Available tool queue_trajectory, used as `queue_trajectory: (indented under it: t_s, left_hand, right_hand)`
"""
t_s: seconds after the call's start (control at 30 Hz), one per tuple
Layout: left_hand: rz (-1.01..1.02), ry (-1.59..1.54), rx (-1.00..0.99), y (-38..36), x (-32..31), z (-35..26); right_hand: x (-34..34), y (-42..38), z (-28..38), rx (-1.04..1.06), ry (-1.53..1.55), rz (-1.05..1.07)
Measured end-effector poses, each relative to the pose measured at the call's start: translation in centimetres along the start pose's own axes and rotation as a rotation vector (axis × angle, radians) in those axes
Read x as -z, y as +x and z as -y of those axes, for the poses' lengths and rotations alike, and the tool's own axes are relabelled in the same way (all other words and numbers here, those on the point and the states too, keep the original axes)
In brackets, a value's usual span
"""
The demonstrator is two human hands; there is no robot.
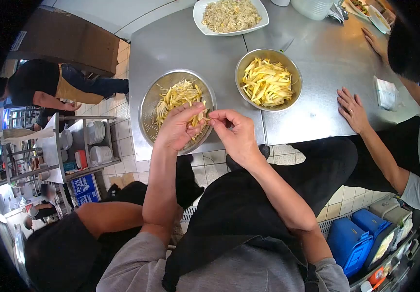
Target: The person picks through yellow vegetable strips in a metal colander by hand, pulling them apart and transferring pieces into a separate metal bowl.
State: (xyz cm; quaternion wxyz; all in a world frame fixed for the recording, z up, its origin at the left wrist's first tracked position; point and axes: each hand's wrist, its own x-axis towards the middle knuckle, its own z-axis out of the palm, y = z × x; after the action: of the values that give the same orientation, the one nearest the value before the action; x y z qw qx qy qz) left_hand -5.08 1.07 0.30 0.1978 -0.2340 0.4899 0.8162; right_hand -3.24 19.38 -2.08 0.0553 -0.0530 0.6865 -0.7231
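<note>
My left hand (179,125) is closed with its fingers curled round a few pale yellow shoots (201,117), above the near right part of a perforated steel colander (146,124). My right hand (236,134) pinches close beside them at the colander's rim; whatever its fingertips grip is too small to name. Inside the colander lies a heap of yellow shoots with thin whitish strands (178,95). To the right, a steel bowl (293,92) holds a pile of yellow strips (266,82).
Behind the bowl lies a knife (286,45). A white dish (197,17) of fried rice stands at the back of the steel table (317,58). Another person's hand (353,109) rests at the right. A person sits close on my left. Blue bins (348,243) stand lower right.
</note>
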Motion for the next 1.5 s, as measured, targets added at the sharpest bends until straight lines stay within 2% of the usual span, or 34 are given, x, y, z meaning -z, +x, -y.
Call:
queue_trajectory:
  t_s: [0.27, 0.33, 0.37, 0.43, 0.5, 0.7, 0.83, 0.9, 0.97, 1.0, 1.03, 1.1, 1.17, 1.23, 1.3, 1.4, 1.43, 1.5]
  left_hand:
    - [-0.004, 0.12, 0.052, 0.5, 0.1, 0.1]
    - [-0.008, 0.13, 0.05, 0.5, 0.1, 0.2]
    - [0.01, 0.134, 0.03, 0.5, 0.1, 0.3]
    - [0.03, 0.137, 0.01, 0.2, 0.1, 0.3]
    - [0.121, 0.169, 0.018, -0.4, 0.0, -0.3]
    - [0.035, 0.334, 0.031, -1.6, 0.9, -0.7]
    - [-0.067, 0.313, 0.01, -2.5, 2.0, -0.1]
    - [-0.173, 0.134, -0.053, -3.0, 2.8, 0.0]
    - [-0.121, 0.034, -0.097, -3.0, 5.0, 0.2]
    - [-0.07, -0.058, -0.129, -3.3, 5.6, 0.0]
    - [-0.069, -0.068, -0.137, -3.6, 6.1, -0.2]
    - [-0.13, -0.085, -0.132, -4.5, 5.8, -1.0]
    - [-0.094, -0.146, -0.151, -4.8, 5.7, -1.2]
    - [-0.169, -0.152, -0.233, -5.1, 5.1, -1.5]
    - [-0.148, -0.193, -0.256, -4.9, 4.1, -2.0]
    - [-0.163, -0.127, -0.349, -4.2, -0.5, -4.2]
    - [-0.156, -0.141, -0.356, -3.2, -2.1, -4.3]
    - [0.003, -0.01, -0.355, -1.2, -5.0, -4.9]
  right_hand:
    - [1.2, 0.6, 0.3, 0.173, -0.243, -0.002]
    - [1.5, 1.0, 0.3, 0.344, -0.346, -0.024]
    - [1.5, 1.1, 0.3, 0.343, -0.347, -0.025]
    - [1.7, 1.3, 0.5, 0.468, -0.474, -0.062]
    - [1.8, 1.5, 0.8, 0.506, -0.517, -0.065]
    - [2.4, 2.3, 0.4, 0.551, -0.601, -0.085]
    - [3.0, 3.1, 0.8, 0.523, -0.553, -0.19]
    - [2.3, 3.4, 1.4, 0.553, -0.551, -0.195]
    - [1.1, 3.7, 2.0, 0.65, -0.653, -0.154]
    - [0.2, 3.8, 1.6, 0.645, -0.69, -0.109]
    - [-0.6, 3.8, 1.2, 0.654, -0.694, -0.102]
    - [-2.0, 3.7, 0.8, 0.605, -0.926, 0.013]
    - [-2.8, 3.6, 0.0, 0.583, -0.973, 0.071]
    - [-3.2, 3.6, -0.5, 0.577, -0.927, 0.152]
    - [-3.3, 3.5, -0.4, 0.548, -0.928, 0.2]
    - [-3.4, 2.9, 0.2, 0.588, -0.837, 0.108]
    - [-3.3, 2.5, 0.1, 0.594, -0.746, 0.018]
    - [-2.4, 1.3, -1.0, 0.591, -0.573, -0.106]
